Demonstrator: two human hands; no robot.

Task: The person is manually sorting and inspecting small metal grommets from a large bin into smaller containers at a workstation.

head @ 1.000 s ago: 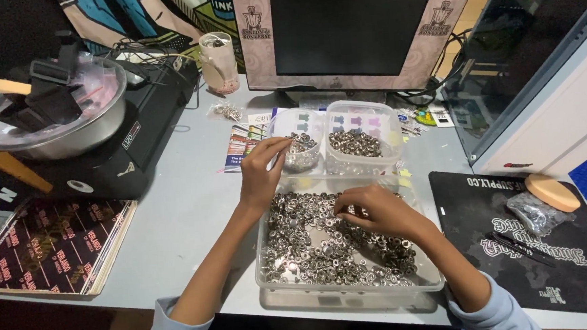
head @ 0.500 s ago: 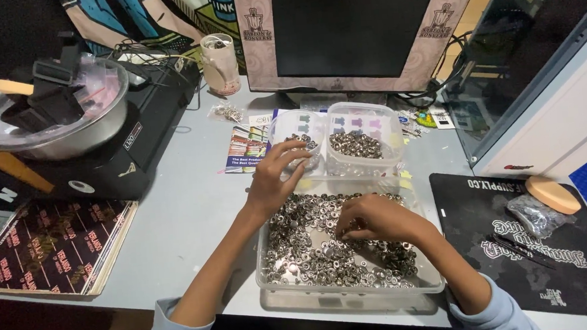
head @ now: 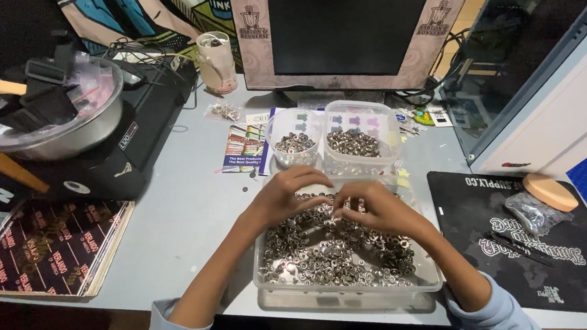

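A clear rectangular tray (head: 348,297) full of several small silver metal rings lies on the grey table in front of me. My left hand (head: 283,195) and my right hand (head: 372,208) hover over its far half, fingertips meeting above the rings and pinched on small pieces too tiny to make out. Just beyond the tray stand a small clear tub (head: 294,139) and a larger clear tub (head: 361,136), each holding sorted metal rings.
A monitor (head: 353,29) stands at the back. A steel bowl (head: 46,115) sits on a black machine (head: 112,145) at left, with printed cards (head: 37,252) below. A black mat (head: 529,239) at right carries a bag of parts, a pen and an orange disc.
My left hand has drawn back from the small tub to the tray. Both hands have come together over the rings.
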